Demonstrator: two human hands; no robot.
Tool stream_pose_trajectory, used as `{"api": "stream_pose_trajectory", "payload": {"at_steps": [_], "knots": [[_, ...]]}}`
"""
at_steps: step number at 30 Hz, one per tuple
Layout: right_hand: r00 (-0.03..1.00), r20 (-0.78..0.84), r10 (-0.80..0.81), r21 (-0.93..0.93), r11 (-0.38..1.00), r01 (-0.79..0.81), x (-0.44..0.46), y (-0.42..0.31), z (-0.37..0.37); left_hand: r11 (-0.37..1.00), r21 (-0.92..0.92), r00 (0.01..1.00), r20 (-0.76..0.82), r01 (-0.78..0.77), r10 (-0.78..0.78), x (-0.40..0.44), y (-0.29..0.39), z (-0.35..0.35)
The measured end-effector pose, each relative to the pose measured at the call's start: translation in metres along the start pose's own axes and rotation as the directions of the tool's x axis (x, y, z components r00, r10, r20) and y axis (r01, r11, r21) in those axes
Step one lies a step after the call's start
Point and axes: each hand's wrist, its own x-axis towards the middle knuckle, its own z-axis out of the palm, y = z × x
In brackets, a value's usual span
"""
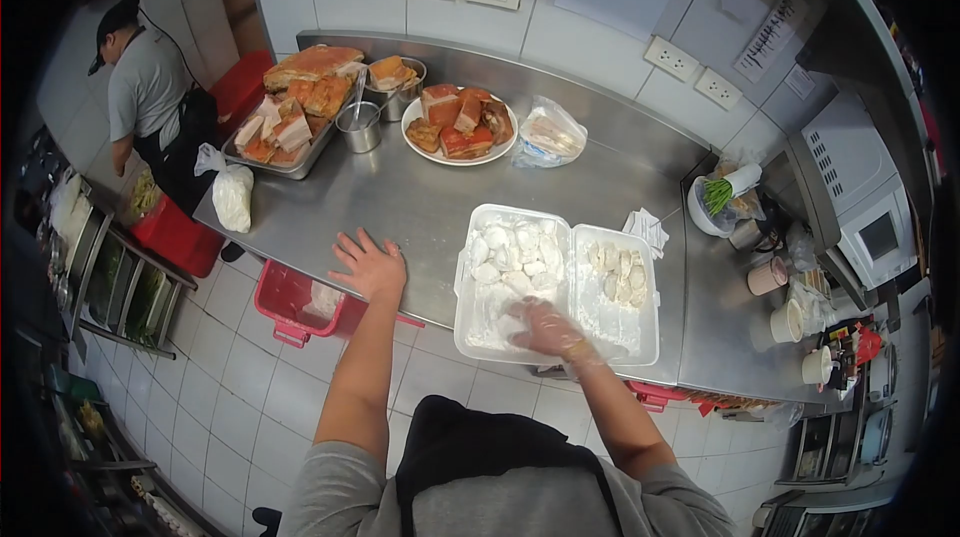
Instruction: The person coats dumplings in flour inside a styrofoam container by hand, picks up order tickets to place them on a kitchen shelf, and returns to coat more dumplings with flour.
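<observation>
My left hand (pixel 368 265) rests on the steel counter near its front edge, fingers spread, holding nothing. My right hand (pixel 548 329), in a clear plastic glove, is over the front of an opened white hinged container (pixel 648 337). Its fingers are smeared and dip toward white powder, so I cannot see whether anything is in them. Several round, flat, powder-coated pieces (pixel 515 247) lie in the left half of the container. A smaller group of pale coated pieces (pixel 618 275) sits on powder in the right half.
Behind are a tray of roasted pork slabs (pixel 300 172), a metal cup (pixel 360 129), a plate of pork chunks (pixel 415 145) and a bagged pack (pixel 550 132). A tied white bag (pixel 233 199) stands left. A red bin (pixel 290 322) is below. A co-worker (pixel 150 87) stands far left.
</observation>
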Motion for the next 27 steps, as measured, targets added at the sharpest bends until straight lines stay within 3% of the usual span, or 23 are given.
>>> {"api": "stream_pose_trajectory", "payload": {"at_steps": [4, 7, 10, 13, 14, 17, 20, 24, 27], "knots": [[0.972, -0.156, 0.178, 0.167, 0.974, -0.151, 0.025, -0.023, -0.065, 1.0, 0.004, 1.0, -0.002, -0.008, 0.008, 0.0, -0.001, 0.005], [0.935, -0.332, 0.122, 0.054, 0.992, -0.111, 0.055, -0.029, -0.082, 1.0, 0.007, 1.0, -0.008, -0.011, 0.011, 0.001, -0.001, 0.005], [0.932, -0.35, 0.096, -0.187, 0.968, -0.17, 0.08, -0.018, -0.071, 1.0, 0.012, 1.0, -0.006, -0.013, 0.013, -0.002, -0.001, 0.003], [0.894, -0.445, 0.047, -0.144, 0.982, -0.123, 0.072, -0.009, -0.061, 1.0, 0.008, 1.0, -0.006, -0.008, 0.008, 0.0, 0.0, 0.0], [0.857, -0.512, 0.055, -0.041, 0.995, -0.088, 0.062, -0.004, -0.057, 1.0, 0.009, 1.0, 0.001, -0.008, 0.008, -0.001, 0.001, 0.001], [0.757, -0.612, 0.229, 0.091, 0.971, -0.22, 0.021, 0.021, -0.053, 1.0, 0.025, 1.0, -0.009, -0.005, 0.005, 0.001, -0.001, 0.006], [0.696, -0.605, 0.386, 0.255, 0.923, -0.29, -0.041, 0.036, -0.059, 0.999, 0.038, 1.0, -0.006, 0.013, -0.013, 0.0, 0.002, 0.007], [0.581, -0.688, 0.435, 0.344, 0.9, -0.267, -0.098, 0.06, -0.03, 0.999, 0.038, 1.0, -0.014, -0.001, 0.001, -0.001, 0.003, 0.008], [0.492, -0.636, 0.595, 0.571, 0.791, -0.22, -0.117, 0.082, -0.008, 0.998, -0.044, 0.998, -0.061, -0.036, 0.033, -0.002, -0.001, 0.011]]}}
